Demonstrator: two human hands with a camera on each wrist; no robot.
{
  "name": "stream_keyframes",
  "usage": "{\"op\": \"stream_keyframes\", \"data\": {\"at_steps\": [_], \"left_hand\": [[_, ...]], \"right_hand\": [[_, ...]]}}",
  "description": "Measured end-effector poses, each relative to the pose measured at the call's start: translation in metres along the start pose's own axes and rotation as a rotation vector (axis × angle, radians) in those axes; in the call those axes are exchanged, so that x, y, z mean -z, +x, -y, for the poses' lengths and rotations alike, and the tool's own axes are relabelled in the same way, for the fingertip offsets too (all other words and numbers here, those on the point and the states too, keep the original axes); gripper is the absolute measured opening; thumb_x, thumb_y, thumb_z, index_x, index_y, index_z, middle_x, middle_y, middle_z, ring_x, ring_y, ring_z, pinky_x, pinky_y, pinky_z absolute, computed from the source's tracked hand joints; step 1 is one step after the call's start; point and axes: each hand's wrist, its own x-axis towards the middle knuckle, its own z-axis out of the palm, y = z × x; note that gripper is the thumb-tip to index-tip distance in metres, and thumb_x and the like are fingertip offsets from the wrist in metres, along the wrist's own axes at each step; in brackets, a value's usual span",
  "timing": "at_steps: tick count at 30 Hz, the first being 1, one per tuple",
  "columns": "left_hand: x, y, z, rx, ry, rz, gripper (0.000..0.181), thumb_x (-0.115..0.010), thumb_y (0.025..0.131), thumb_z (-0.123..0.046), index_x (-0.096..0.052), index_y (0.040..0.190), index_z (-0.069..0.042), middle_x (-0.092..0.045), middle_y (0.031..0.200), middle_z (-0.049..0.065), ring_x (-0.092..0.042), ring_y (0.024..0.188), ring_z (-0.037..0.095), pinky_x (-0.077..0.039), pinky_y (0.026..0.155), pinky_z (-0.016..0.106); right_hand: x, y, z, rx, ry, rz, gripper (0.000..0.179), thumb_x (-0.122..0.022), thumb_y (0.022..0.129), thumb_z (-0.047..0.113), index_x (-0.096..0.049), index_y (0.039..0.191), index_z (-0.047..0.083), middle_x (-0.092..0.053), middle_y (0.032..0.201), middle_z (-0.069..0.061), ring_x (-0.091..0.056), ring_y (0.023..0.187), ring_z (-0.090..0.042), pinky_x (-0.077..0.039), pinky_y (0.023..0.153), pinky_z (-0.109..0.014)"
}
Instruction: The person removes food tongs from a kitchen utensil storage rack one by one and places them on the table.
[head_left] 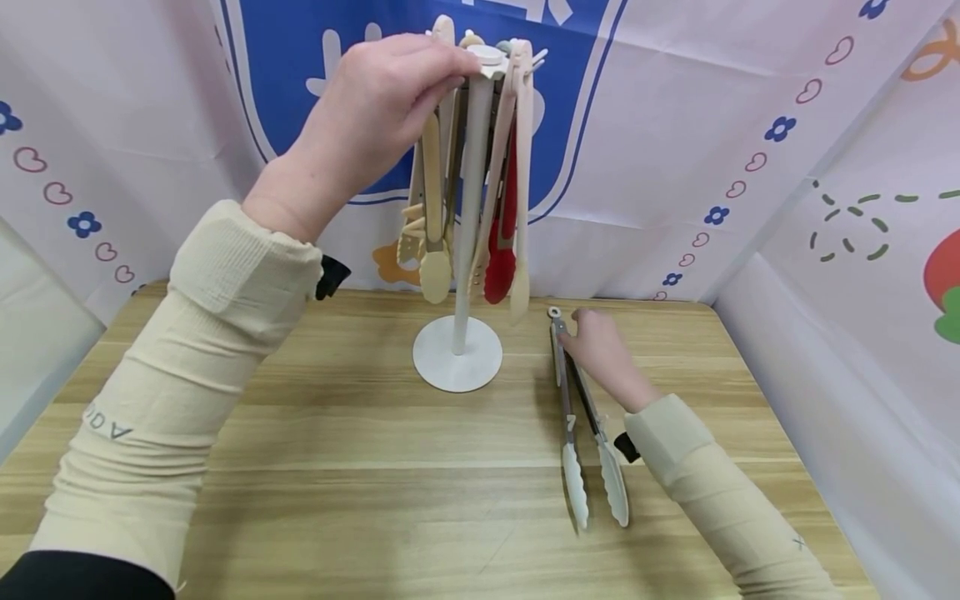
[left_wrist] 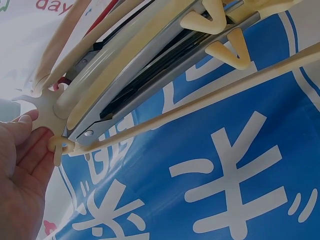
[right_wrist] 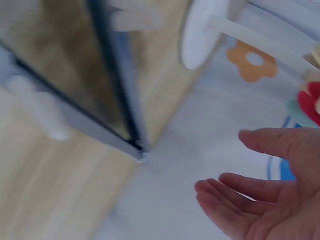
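My left hand (head_left: 375,104) holds the hub at the top of a white upright stand (head_left: 472,175), thumb and fingers around its edge. In the left wrist view, the thumb lies against the hub (left_wrist: 50,107) beside its hooks. Several kitchen tongs hang there, including cream tongs (head_left: 435,271) and red-tipped tongs (head_left: 500,271). On the table, metal tongs with white scalloped tips (head_left: 613,483) lie spread apart, ring end toward the back. Beside that end is my right hand (head_left: 603,354). Its fingers (right_wrist: 220,205) are loosely extended, with nothing between them in the right wrist view.
The stand's round white base (head_left: 457,371) sits on the wood-grain table (head_left: 337,475) near the back edge. Behind it hangs a printed cloth (head_left: 622,167) with a blue emblem; more cloth walls flank both sides.
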Motion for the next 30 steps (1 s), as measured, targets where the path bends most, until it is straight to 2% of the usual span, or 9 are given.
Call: {"op": "stream_keyframes", "data": {"at_steps": [3,4,13,21,30], "left_hand": [[0.000,0.000,0.001,-0.028,0.012,-0.010,0.028,-0.042,0.097,-0.014,-0.062,0.112,-0.002,-0.063,0.112,0.010,-0.056,0.107,0.022,-0.041,0.098,0.027],[0.000,0.000,0.001,-0.028,0.011,-0.010,0.028,-0.042,0.097,-0.014,-0.062,0.112,-0.002,-0.063,0.112,0.010,-0.056,0.107,0.022,-0.041,0.098,0.027],[0.000,0.000,-0.001,0.017,0.001,0.013,0.027,-0.043,0.097,-0.014,-0.061,0.114,-0.004,-0.062,0.114,0.010,-0.055,0.110,0.021,-0.038,0.100,0.027],[0.000,0.000,-0.001,0.014,-0.004,0.016,0.027,-0.043,0.096,-0.014,-0.061,0.114,-0.003,-0.062,0.114,0.010,-0.055,0.109,0.021,-0.039,0.100,0.027],[0.000,0.001,-0.001,0.019,-0.002,0.022,0.027,-0.043,0.096,-0.015,-0.061,0.114,-0.004,-0.062,0.114,0.009,-0.055,0.110,0.021,-0.038,0.100,0.026]], "right_hand": [[0.010,0.002,0.008,0.037,0.053,-0.099,0.040,-0.057,0.087,0.016,-0.054,0.112,-0.015,-0.057,0.110,-0.029,-0.056,0.100,-0.039,-0.048,0.085,-0.046],[0.013,0.002,0.011,0.043,0.069,-0.132,0.039,-0.057,0.087,0.016,-0.055,0.111,-0.014,-0.058,0.109,-0.028,-0.056,0.101,-0.039,-0.048,0.085,-0.046],[0.041,0.002,0.035,0.112,0.184,-0.318,0.031,-0.056,0.087,0.014,-0.057,0.109,-0.009,-0.061,0.106,-0.023,-0.059,0.092,-0.032,-0.051,0.079,-0.040],[0.057,0.001,0.054,0.173,0.260,-0.400,0.029,-0.055,0.089,0.014,-0.058,0.109,-0.006,-0.061,0.106,-0.019,-0.060,0.092,-0.028,-0.052,0.080,-0.036],[0.063,-0.005,0.071,0.310,0.358,-0.462,0.025,-0.057,0.088,0.010,-0.060,0.108,-0.004,-0.061,0.107,-0.016,-0.061,0.093,-0.023,-0.053,0.080,-0.030]]}}
